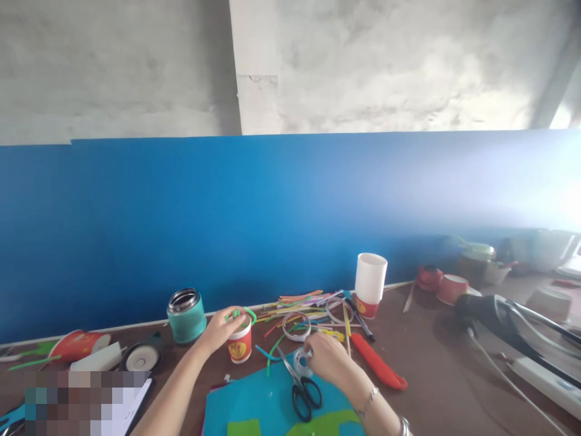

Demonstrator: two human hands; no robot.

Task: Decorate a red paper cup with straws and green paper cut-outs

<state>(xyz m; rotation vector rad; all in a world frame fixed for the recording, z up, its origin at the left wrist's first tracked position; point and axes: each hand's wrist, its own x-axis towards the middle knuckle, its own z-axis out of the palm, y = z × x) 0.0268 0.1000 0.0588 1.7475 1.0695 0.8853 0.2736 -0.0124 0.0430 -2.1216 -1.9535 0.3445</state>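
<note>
My left hand (226, 330) is at the top of a red and white paper cup (239, 347), its fingers closed over the rim. A bent green strip (251, 314) sticks out beside those fingers; whether they also grip it is hard to see. My right hand (327, 357) pinches a roll of clear tape (301, 362) just above the blue sheet (254, 393). Scissors (303, 390) with black handles lie partly spread on that sheet, close to the tape. Green cut pieces (244, 427) rest at its near edge.
Colourful thin sticks (290, 306) are heaped behind my hands, with white rings (339, 310) among them. A stack of paper cups (371, 281), a teal jar (186, 316) and an orange-red pouch (379, 362) stand or lie around. A blue partition (272, 224) borders the table's back.
</note>
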